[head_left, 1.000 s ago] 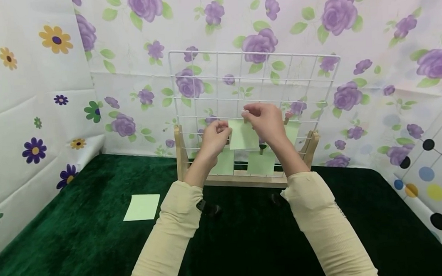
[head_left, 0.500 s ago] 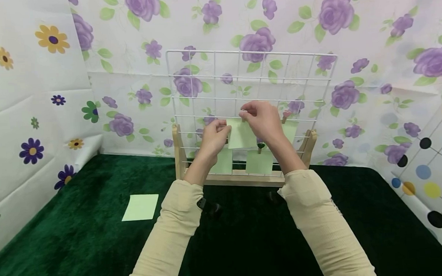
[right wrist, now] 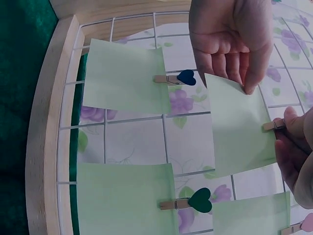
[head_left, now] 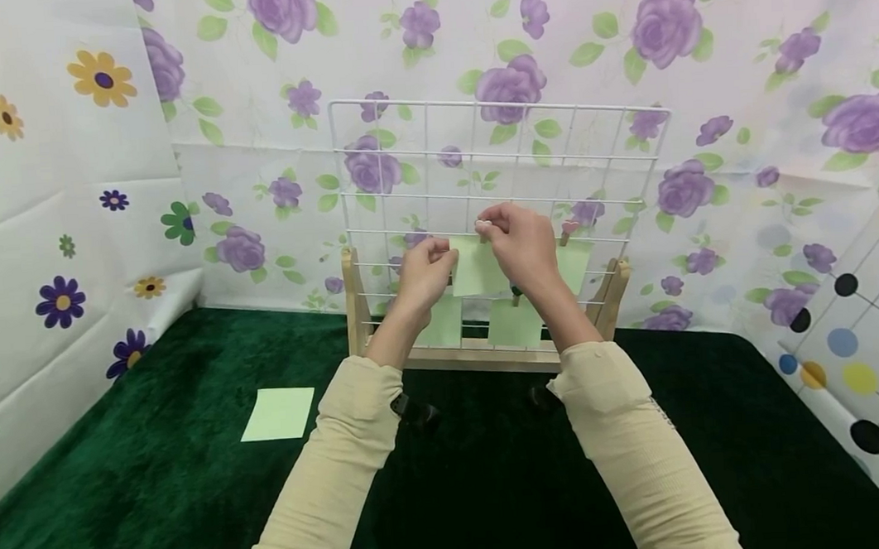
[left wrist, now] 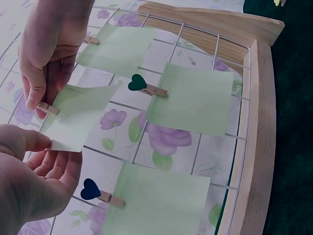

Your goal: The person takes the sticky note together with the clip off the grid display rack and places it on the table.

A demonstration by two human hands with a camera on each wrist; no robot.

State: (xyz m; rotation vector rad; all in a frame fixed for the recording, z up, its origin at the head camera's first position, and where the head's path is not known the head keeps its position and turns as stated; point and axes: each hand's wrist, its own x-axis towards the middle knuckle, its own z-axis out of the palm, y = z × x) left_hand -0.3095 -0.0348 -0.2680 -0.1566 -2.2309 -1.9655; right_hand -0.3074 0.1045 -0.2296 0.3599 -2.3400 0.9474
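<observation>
My left hand (head_left: 425,279) pinches the left edge of a pale green paper sheet (head_left: 475,269) between thumb and fingers. At the sheet's upper edge, my right hand (head_left: 521,241) pinches a small wooden clothespin (right wrist: 270,126). In both wrist views, that clothespin's tip overlaps the sheet's edge. The sheet lies against a white wire grid (head_left: 425,103). Below it hang two more green sheets, one with a dark blue heart clothespin (right wrist: 183,77), the other with a dark green heart clothespin (left wrist: 142,84). Another sheet (head_left: 575,266) hangs to the right under a pink heart clothespin (head_left: 568,230).
A wooden base (head_left: 481,360) with side posts supports the grid on a dark green cloth (head_left: 159,472). One loose green sheet (head_left: 278,414) lies on the cloth at left. Behind the grid hangs a floral backdrop (head_left: 255,168).
Both hands keep the same holds on the sheet and clothespin, with very little movement. The head view has shifted slightly.
</observation>
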